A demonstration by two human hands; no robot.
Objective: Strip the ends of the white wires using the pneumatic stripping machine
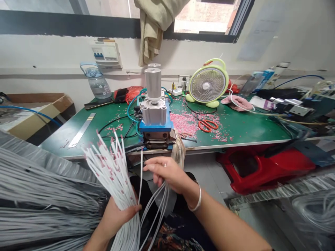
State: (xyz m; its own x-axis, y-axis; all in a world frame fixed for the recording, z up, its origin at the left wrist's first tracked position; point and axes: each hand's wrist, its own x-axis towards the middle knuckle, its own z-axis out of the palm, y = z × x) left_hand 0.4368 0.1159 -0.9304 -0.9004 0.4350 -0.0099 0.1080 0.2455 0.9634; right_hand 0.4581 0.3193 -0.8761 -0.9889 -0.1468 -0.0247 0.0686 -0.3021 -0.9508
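My left hand (117, 216) is closed round a fanned bundle of white wires (111, 169) with red-tipped ends pointing up and left. My right hand (167, 174) is pinched on a few separate white wires (155, 205) that hang down in a loop between the hands. One single wire (141, 170) stands upright between the bundle and my right hand. Just beyond the hands, at the front edge of the green table (243, 129), stands a small pneumatic press (155, 111) with a silver cylinder on a blue plate.
A large heap of grey-white wires (39, 195) lies at my left. On the table are pink wire scraps (184, 123), red scissors (208, 125), a green fan (208, 83), a steel ruler (81, 130) and a water jug (97, 81). A red stool (264, 167) sits under the table.
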